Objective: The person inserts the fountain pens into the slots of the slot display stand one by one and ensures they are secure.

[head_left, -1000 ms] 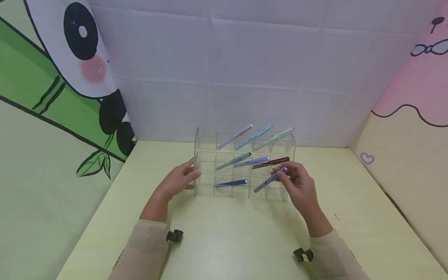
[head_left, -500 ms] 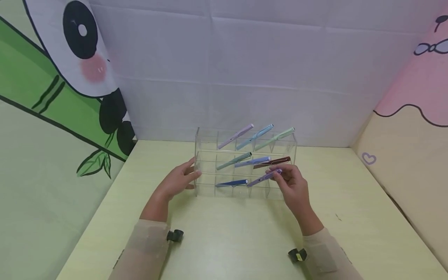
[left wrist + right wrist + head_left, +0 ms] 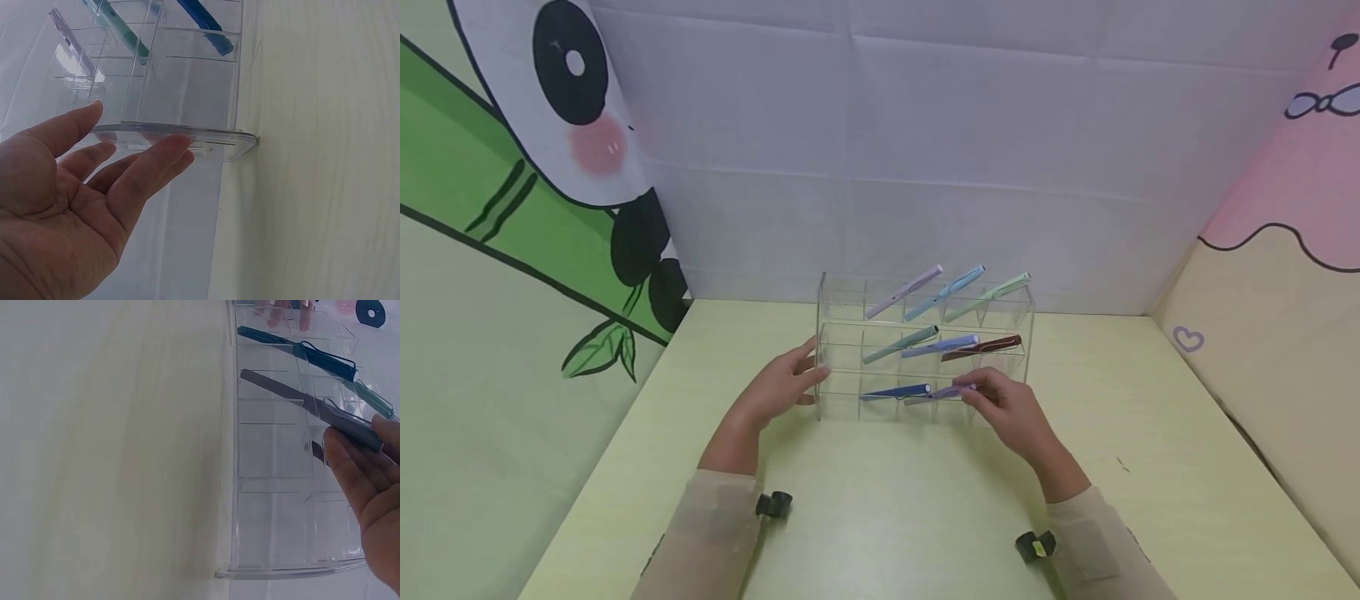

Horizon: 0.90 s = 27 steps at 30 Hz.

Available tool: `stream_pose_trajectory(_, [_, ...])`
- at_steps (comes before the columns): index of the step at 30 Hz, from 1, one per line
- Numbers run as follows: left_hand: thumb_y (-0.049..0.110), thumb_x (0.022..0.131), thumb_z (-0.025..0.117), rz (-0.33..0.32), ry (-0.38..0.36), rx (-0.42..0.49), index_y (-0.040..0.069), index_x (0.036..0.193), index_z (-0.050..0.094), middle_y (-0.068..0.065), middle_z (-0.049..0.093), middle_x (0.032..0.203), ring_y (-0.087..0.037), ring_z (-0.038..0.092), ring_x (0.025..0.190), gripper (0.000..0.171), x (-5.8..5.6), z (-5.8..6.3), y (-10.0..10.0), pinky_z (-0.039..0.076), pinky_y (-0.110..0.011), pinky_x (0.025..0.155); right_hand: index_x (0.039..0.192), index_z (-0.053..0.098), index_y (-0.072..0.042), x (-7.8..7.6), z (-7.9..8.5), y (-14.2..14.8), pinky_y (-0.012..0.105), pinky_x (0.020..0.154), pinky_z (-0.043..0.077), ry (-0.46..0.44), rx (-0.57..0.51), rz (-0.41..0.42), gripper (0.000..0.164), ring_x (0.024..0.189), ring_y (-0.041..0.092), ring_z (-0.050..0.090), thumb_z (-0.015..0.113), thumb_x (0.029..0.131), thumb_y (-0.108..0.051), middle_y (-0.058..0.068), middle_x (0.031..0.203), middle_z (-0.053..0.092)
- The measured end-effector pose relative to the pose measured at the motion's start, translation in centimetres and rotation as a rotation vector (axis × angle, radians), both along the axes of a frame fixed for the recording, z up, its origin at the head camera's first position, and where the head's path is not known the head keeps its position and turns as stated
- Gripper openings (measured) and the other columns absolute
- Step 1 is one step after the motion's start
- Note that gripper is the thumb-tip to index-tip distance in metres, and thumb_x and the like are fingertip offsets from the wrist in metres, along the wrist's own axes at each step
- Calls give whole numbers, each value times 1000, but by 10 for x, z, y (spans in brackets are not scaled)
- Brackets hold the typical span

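Observation:
A clear acrylic pen rack (image 3: 819,312) with three tiers of slots stands on the table. My left hand (image 3: 778,387) is at its left side, fingers extended; in the left wrist view the fingertips (image 3: 172,147) are right at the side panel (image 3: 215,136). Between thumb and fingers my right hand (image 3: 1015,415) pinches the capped end of a purple pen (image 3: 934,395). The pen's other end lies over the bottom tier, beside a dark blue pen (image 3: 895,392). In the right wrist view the purple pen (image 3: 281,390) slants across the slots, roughly parallel to the blue one.
The middle tier holds grey-green (image 3: 900,344), periwinkle (image 3: 940,347) and brown (image 3: 981,347) pens. On top lean lilac (image 3: 903,292), light blue (image 3: 944,293) and mint (image 3: 987,297) pens. A white cloth backdrop (image 3: 880,183) rises behind the rack.
My right hand has moved left and down with the purple pen, bringing it from above the bottom tier's right part to beside the dark blue pen. The left hand stays at the rack's side.

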State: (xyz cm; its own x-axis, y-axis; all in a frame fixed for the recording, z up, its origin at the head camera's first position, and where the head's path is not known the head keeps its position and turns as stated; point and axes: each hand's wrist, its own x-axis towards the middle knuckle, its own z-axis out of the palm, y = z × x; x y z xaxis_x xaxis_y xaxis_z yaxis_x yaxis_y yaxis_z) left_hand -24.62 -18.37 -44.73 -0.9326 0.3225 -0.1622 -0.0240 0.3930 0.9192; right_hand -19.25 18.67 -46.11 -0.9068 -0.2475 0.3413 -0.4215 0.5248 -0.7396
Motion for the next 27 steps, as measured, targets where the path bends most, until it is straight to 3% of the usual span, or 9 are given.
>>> stream_pose_trajectory(2, [49,94,61,1,-2,1,33,158,15,-17,35,156,-37,55,127,80,0,0,1,51,-49,100,115,69,-19,0,0,0,26,71,57,-15,35,6,21,89,27,71,60,99,-30,-4,103,72])
stream_pose_trajectory(13, [52,94,60,2,-3,-22,35,158,14,-16,32,158,-36,57,125,81,-2,0,-3,50,-50,101,120,71,-17,1,3,-4,31,75,56,-3,133,10,27,91,12,65,56,101,-31,-3,114,71])
stream_pose_trajectory(19, [52,94,59,-6,9,-9,32,158,13,-16,28,160,-36,53,130,82,-3,-4,-6,53,-46,97,130,63,-15,1,7,-4,37,83,59,-54,154,35,37,101,18,67,54,101,-37,3,121,68])
stream_pose_trajectory(24, [54,93,61,-21,19,-2,35,158,14,-14,28,160,-34,51,132,82,-4,-5,-6,54,-45,97,138,54,-17,8,28,10,45,93,56,-160,171,50,48,115,28,64,54,99,-46,9,135,60])
stream_pose_trajectory(27, [58,92,59,-4,38,-15,37,157,12,-10,27,161,-35,52,131,84,-2,0,-8,50,-48,101,133,58,-18,17,46,25,46,92,56,-147,217,13,43,112,27,65,53,100,-46,6,130,63])
